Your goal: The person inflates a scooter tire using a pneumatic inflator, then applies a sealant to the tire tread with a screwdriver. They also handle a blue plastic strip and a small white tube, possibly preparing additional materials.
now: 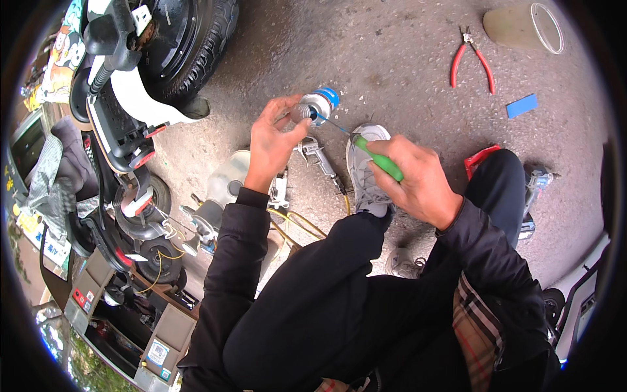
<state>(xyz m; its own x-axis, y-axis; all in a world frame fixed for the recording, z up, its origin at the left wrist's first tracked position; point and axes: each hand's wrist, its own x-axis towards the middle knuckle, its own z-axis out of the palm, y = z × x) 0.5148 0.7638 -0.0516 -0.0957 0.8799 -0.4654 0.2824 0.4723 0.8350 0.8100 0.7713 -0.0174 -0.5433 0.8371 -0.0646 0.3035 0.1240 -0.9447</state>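
Note:
My left hand point(275, 134) pinches a small silvery ridged piece, possibly a cap point(299, 114), beside a small open can point(324, 98) with a blue label. My right hand point(418, 179) is wrapped round a green-handled tool point(385, 162); its thin shaft reaches to the can's opening, where the tip is hard to make out. A metal air gun point(315, 159) with a yellow hose point(298, 223) lies below the can, beside my grey shoe point(366, 137).
Red-handled cutters point(470, 59), a clear tub point(516, 29) and a blue block point(522, 105) lie upper right. A cordless power tool point(535, 189) is beside my knee. A scooter with a black tyre point(199, 46), a metal tank point(225, 173) and several other parts crowd the left.

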